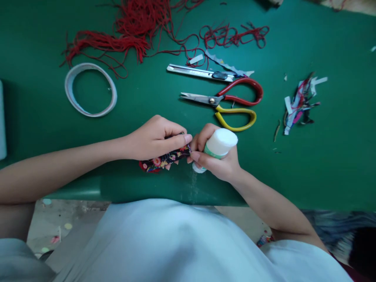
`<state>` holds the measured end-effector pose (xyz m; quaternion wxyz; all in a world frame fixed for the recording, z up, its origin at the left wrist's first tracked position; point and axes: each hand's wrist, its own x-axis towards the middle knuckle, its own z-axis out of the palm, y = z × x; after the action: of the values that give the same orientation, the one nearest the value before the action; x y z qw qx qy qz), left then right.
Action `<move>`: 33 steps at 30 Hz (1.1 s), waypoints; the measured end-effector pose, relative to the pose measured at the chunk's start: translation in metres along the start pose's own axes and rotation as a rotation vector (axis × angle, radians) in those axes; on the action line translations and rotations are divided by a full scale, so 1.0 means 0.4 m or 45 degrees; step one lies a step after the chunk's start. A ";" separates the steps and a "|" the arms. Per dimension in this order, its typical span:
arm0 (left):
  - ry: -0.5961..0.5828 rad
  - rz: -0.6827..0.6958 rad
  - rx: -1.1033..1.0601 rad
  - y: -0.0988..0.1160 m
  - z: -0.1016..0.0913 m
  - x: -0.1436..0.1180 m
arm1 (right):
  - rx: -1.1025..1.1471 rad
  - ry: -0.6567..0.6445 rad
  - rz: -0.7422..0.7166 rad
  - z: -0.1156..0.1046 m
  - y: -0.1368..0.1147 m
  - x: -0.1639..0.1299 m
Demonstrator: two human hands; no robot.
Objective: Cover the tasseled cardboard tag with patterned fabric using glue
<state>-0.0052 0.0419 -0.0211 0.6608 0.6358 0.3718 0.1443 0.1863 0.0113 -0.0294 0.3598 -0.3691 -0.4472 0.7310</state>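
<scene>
My left hand (160, 139) is closed around a narrow piece of dark floral fabric (166, 159), patterned with red, pink and yellow flowers. Red threads show at the fabric's left end. My right hand (219, 162) wraps round a white plastic bottle (221, 141) with a green band, its broad end tilted up and its other end low near the table. The right thumb and fingertips meet the right end of the fabric, close to my left thumb. Whether the right fingertips pinch the fabric or just touch it is hard to make out.
Past my hands lie scissors (211, 100) with red and yellow handles and a utility knife (199, 73). A tape roll (68, 88) is at left, tangled red cords (143, 19) at the back, fabric and paper scraps (298, 105) at right. All rest on a green table (323, 168).
</scene>
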 end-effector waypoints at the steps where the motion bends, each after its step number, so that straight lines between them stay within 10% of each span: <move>1: 0.002 0.009 0.010 -0.001 -0.001 0.000 | -0.001 0.001 -0.005 0.000 0.001 0.000; 33: -0.024 -0.047 -0.177 -0.005 0.002 -0.004 | 0.045 -0.009 0.006 -0.002 0.005 0.000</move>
<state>-0.0061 0.0401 -0.0226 0.7094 0.5829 0.3661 0.1516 0.1866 0.0109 -0.0316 0.3630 -0.3610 -0.4345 0.7410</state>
